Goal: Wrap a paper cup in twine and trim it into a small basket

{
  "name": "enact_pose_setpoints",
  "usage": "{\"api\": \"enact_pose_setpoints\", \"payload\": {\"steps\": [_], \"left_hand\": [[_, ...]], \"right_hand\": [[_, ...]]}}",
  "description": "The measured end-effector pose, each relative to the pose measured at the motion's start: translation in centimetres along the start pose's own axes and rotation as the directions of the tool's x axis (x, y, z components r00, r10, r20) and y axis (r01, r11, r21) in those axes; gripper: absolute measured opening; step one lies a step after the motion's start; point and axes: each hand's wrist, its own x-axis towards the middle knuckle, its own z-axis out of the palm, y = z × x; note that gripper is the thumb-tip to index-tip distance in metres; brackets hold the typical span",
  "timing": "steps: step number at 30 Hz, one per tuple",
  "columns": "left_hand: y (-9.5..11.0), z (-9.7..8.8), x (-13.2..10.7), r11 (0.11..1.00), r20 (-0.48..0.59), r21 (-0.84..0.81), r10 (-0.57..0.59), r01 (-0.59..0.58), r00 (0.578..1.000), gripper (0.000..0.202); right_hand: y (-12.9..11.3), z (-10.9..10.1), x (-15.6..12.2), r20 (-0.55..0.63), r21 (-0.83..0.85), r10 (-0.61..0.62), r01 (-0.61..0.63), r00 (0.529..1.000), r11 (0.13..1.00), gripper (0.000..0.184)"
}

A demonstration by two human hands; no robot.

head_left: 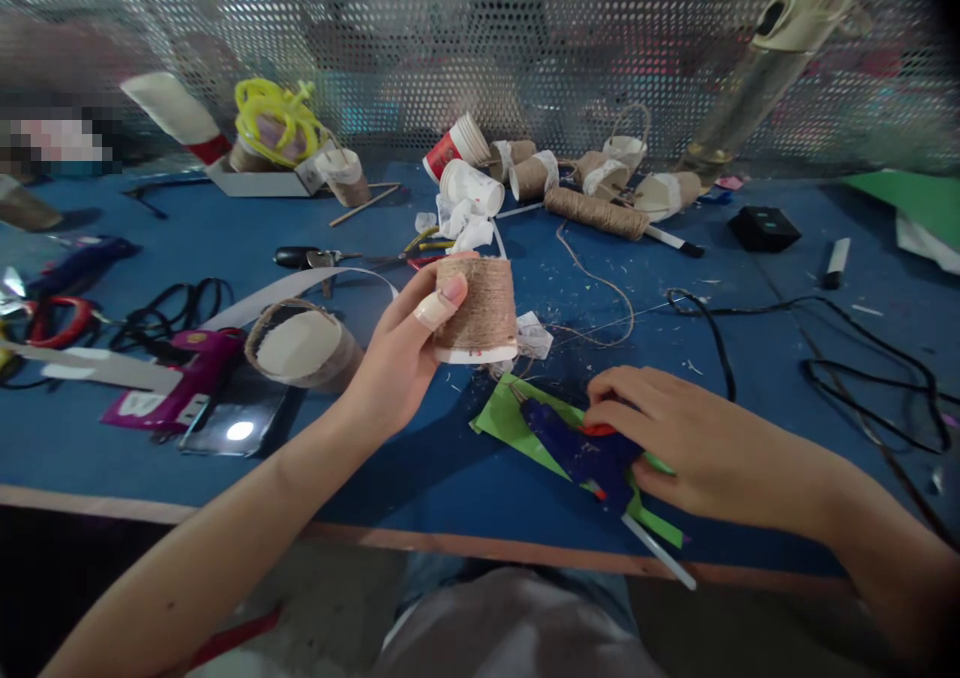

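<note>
My left hand (401,358) grips a paper cup wrapped in brown twine (476,303). Its thumb, with a bandage-like strip around it, lies across the twine, and a bare white rim shows at the cup's lower edge. Lower right, my right hand (675,438) has its fingers curled around the handle side of a dark blue glue gun (574,443). A white glue stick (660,553) pokes from the gun's back end. Beneath the gun is a piece of green paper (502,413). The gun's nozzle points toward the cup, apart from it.
Left stand a twine-handled cup (307,348), a purple glue gun (180,378) and a phone (236,418). At the back lie a twine roll (596,213), stacked paper cups (457,145) and several twine-covered cups. A black cable (720,343) winds along the right.
</note>
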Motion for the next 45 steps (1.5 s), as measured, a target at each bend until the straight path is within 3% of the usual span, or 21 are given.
{"api": "enact_pose_setpoints", "payload": {"steps": [7,12,15,18,22,29,45], "left_hand": [[0.0,0.0,0.3,0.997,-0.023,0.002,0.071,-0.071,0.997,0.038],[0.0,0.1,0.3,0.999,0.007,-0.036,0.032,-0.031,0.999,0.039],[0.0,0.1,0.2,0.999,0.026,-0.035,0.014,-0.013,1.0,0.042],[0.0,0.2,0.0,0.999,0.018,-0.036,0.015,-0.015,1.0,0.043],[0.0,0.3,-0.4,0.999,0.043,-0.03,0.021,-0.019,0.999,0.043],[-0.2,0.2,-0.7,0.998,0.123,-0.046,0.045,-0.04,0.991,0.045],[-0.5,-0.1,-0.5,0.994,0.193,-0.03,0.106,-0.102,0.976,0.041]], "right_hand": [[0.2,-0.6,-0.1,0.061,-0.043,0.007,-0.005,0.998,0.999,0.043],[1.0,-1.7,-0.5,-0.017,0.034,-0.082,0.082,0.997,0.996,0.04],[1.2,-2.2,-0.8,-0.154,0.173,-0.087,0.114,0.984,0.978,0.02],[0.9,-2.0,-0.9,-0.385,0.262,0.031,0.077,0.922,0.962,0.006],[0.7,-1.4,-0.5,-0.51,0.282,0.063,0.097,0.858,0.955,0.015],[0.9,-0.6,0.0,-0.511,0.355,0.031,0.178,0.859,0.918,0.017],[-0.1,-0.1,0.0,-0.507,0.411,0.217,0.012,0.834,0.912,0.017]]}}
